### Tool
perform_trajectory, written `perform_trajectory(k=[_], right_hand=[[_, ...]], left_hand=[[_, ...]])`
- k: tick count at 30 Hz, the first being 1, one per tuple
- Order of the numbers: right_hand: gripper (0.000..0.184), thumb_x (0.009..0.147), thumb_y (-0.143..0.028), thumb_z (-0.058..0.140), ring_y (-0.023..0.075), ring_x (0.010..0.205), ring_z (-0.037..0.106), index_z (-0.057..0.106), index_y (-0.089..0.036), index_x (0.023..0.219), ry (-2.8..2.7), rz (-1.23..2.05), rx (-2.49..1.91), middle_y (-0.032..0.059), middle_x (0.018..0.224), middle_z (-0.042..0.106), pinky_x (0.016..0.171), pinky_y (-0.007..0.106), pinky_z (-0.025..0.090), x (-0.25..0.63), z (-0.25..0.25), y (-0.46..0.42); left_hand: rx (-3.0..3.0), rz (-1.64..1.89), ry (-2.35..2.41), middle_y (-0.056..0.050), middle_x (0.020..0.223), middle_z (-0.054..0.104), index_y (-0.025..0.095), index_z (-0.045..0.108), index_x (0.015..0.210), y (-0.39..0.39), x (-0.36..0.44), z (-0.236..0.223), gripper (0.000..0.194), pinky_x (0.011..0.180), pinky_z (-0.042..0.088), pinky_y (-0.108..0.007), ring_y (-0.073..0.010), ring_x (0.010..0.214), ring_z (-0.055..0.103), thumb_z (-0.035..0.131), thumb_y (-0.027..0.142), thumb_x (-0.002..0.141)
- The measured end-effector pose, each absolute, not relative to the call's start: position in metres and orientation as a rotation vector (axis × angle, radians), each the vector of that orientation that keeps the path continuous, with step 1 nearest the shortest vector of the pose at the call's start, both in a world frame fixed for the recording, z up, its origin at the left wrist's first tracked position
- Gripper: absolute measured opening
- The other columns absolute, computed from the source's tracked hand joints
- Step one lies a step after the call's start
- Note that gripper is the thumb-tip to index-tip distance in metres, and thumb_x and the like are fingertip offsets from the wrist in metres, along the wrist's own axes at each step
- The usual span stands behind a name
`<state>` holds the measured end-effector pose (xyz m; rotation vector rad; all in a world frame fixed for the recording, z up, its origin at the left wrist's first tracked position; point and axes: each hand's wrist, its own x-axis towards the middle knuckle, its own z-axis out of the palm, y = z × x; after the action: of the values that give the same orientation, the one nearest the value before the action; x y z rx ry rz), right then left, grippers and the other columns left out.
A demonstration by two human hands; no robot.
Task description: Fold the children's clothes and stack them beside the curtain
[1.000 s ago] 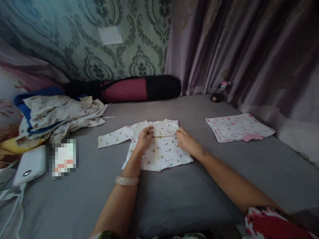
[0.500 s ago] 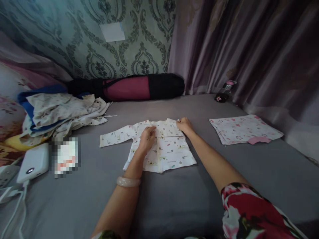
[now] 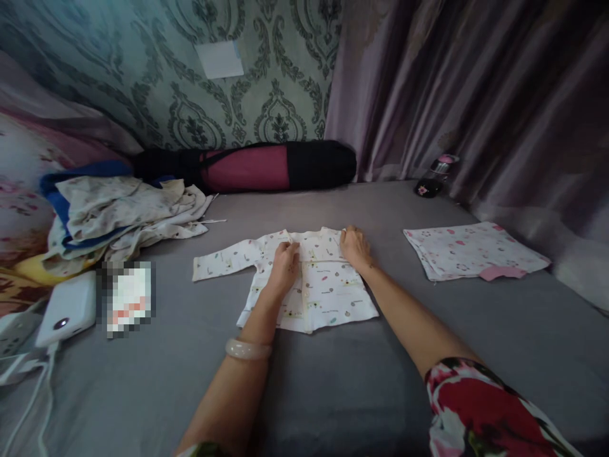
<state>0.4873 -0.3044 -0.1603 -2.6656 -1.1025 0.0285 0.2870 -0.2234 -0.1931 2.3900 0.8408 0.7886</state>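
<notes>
Two bare hands work at a small long-sleeved baby shirt [image 3: 335, 295], white with tiny printed figures, lying flat at the centre of the frame on a grey bed sheet [image 3: 328, 393]. One sleeve stretches toward the left; the other lies folded across the chest. The left hand [image 3: 285, 263], a pale bangle [image 3: 248, 349] on its wrist, rests on the upper front, its fingers curled close together. The right hand [image 3: 355, 247] bends over the shoulder edge at the right, fingers bunched. Whether either hand pinches the cloth, I cannot tell.

At the right lies a folded white cloth with pink prints [image 3: 476, 251]; beyond it, near the curtain [image 3: 404, 82], stands a dark bottle with a pink top [image 3: 431, 184]. Rumpled clothes [image 3: 124, 209] fill the left side, above a white power bank [image 3: 69, 308] with a cable plugged in. A black and maroon bag [image 3: 247, 168] lies along the patterned wall.
</notes>
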Motion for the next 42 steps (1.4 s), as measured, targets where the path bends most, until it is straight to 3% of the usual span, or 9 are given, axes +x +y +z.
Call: perform_trajectory(k=[5,8,11,14,18,26,33,37,42], right_hand=[[0.036,0.096,-0.021,0.029,0.0268,0.106,0.058,0.056,-0.009,0.116,-1.212,-0.117,-2.631,0.0202,0.114,0.061,0.088,0.036,0.042,0.48,-0.146,-0.312],[0.039,0.097,-0.022,0.027,0.0267,0.118,0.051,0.055,-0.009,0.122,-1.488,-0.181,-2.513,0.0186,0.125,0.058,0.1,0.04,0.034,0.461,-0.146,-0.315],[0.05,0.1,-0.035,0.023,0.0272,0.135,0.035,0.042,-0.011,0.14,-1.717,-0.081,-2.383,0.0153,0.146,0.043,0.111,0.045,0.021,0.446,-0.155,-0.315],[0.058,0.099,-0.045,0.02,0.0301,0.143,0.02,0.033,-0.015,0.147,-1.766,0.017,-2.392,0.0116,0.156,0.027,0.114,0.052,0.012,0.443,-0.165,-0.312],[0.06,0.098,-0.049,0.019,0.0307,0.144,0.017,0.028,-0.019,0.15,-1.749,0.083,-2.441,0.0094,0.158,0.022,0.114,0.055,0.01,0.446,-0.171,-0.31],[0.06,0.098,-0.046,0.02,0.0312,0.144,0.016,0.027,-0.019,0.151,-1.735,0.091,-2.455,0.009,0.158,0.021,0.114,0.056,0.009,0.446,-0.17,-0.309],[0.062,0.098,-0.047,0.015,0.0317,0.144,0.015,0.026,-0.016,0.151,-1.751,0.273,-2.477,0.0129,0.158,0.02,0.113,0.059,0.005,0.453,-0.157,-0.305],[0.066,0.098,-0.046,0.016,0.0281,0.145,0.015,0.027,-0.005,0.149,-1.688,0.067,-2.506,0.0189,0.155,0.024,0.116,0.049,0.005,0.457,-0.162,-0.303],[0.071,0.097,-0.047,0.016,0.0284,0.144,0.017,0.025,0.002,0.148,-1.649,0.098,-2.553,0.0207,0.154,0.024,0.117,0.042,0.01,0.462,-0.177,-0.301]], left_hand=[[2.462,0.934,0.95,-0.017,0.127,0.045,0.014,0.059,0.116,-0.228,0.286,-0.188,0.032,0.1,0.038,-0.046,-0.0266,0.113,0.046,0.044,0.019,0.089],[2.534,0.866,0.988,-0.015,0.124,0.053,0.017,0.06,0.115,-0.234,0.287,-0.176,0.03,0.097,0.039,-0.047,-0.0276,0.109,0.048,0.042,0.021,0.091],[2.598,0.731,0.97,-0.013,0.121,0.06,0.018,0.06,0.116,-0.241,0.288,-0.169,0.031,0.098,0.039,-0.046,-0.0279,0.112,0.05,0.04,0.023,0.093],[2.627,0.61,0.906,-0.014,0.135,0.054,0.016,0.054,0.127,-0.244,0.288,-0.173,0.037,0.105,0.034,-0.046,-0.0279,0.126,0.045,0.037,0.025,0.096],[2.628,0.468,0.933,-0.016,0.149,0.039,0.016,0.043,0.139,-0.243,0.288,-0.187,0.045,0.113,0.023,-0.051,-0.0294,0.141,0.029,0.032,0.03,0.097],[2.562,0.421,0.971,-0.016,0.15,0.037,0.015,0.043,0.139,-0.238,0.29,-0.19,0.047,0.115,0.018,-0.052,-0.0302,0.143,0.026,0.032,0.031,0.097],[2.399,0.543,0.849,-0.018,0.138,0.051,0.013,0.054,0.128,-0.224,0.282,-0.176,0.041,0.108,0.036,-0.044,-0.0268,0.13,0.045,0.047,0.025,0.089],[2.244,0.555,1.001,-0.015,0.124,0.062,0.014,0.056,0.127,-0.211,0.264,-0.155,0.041,0.098,0.045,-0.038,-0.0246,0.113,0.058,0.05,0.023,0.087],[2.083,0.642,1.305,-0.016,0.117,0.066,0.013,0.061,0.122,-0.193,0.23,-0.135,0.039,0.092,0.046,-0.036,-0.0255,0.103,0.063,0.051,0.03,0.088]])
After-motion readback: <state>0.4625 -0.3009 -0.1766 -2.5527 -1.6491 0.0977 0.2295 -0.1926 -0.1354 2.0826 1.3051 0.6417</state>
